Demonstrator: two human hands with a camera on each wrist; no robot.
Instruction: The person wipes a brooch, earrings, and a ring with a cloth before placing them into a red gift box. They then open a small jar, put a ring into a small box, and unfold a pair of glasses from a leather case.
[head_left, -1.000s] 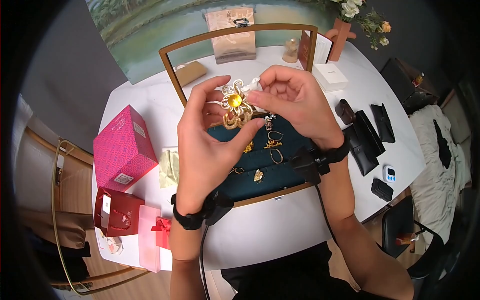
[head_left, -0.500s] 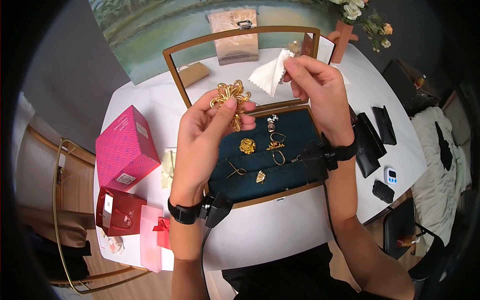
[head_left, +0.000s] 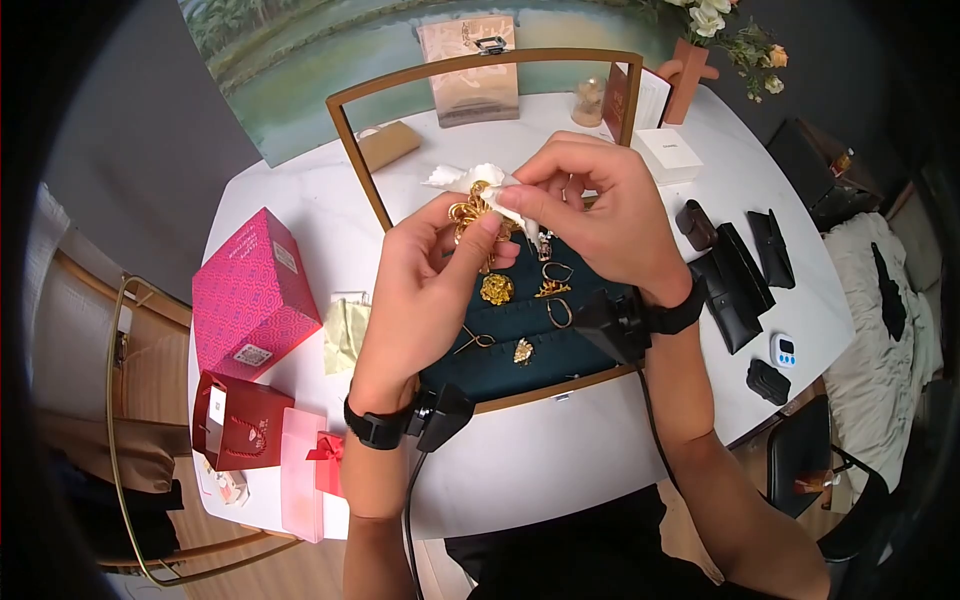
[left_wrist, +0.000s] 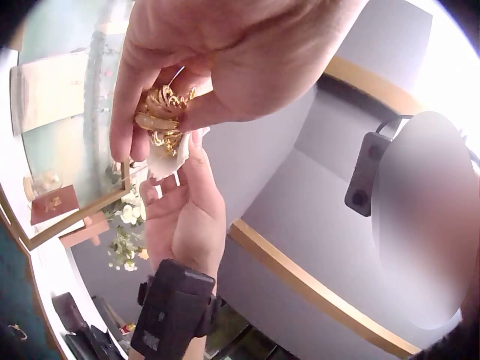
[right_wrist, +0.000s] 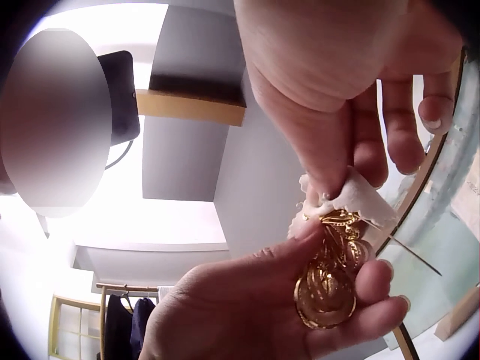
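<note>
head cam, left hand (head_left: 425, 275) pinching a gold brooch (head_left: 466, 214) over the open jewelry box (head_left: 490, 376), right hand (head_left: 612, 212) pinching white cloth (head_left: 478, 176) against it, left wrist cam, cloth hugging the brooch, right wrist cam, thin pin (right_wrist: 417, 256) poking out

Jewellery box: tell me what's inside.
A gold flower, a gold cluster and other jewellery on dark lining. The left hand partly covers the left of the box; anything beneath is hidden.

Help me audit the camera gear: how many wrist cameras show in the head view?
2: the left wrist camera, strapped behind the left hand holding a gold ornament, and the right wrist camera, behind the right hand pinching a white cloth.
</note>
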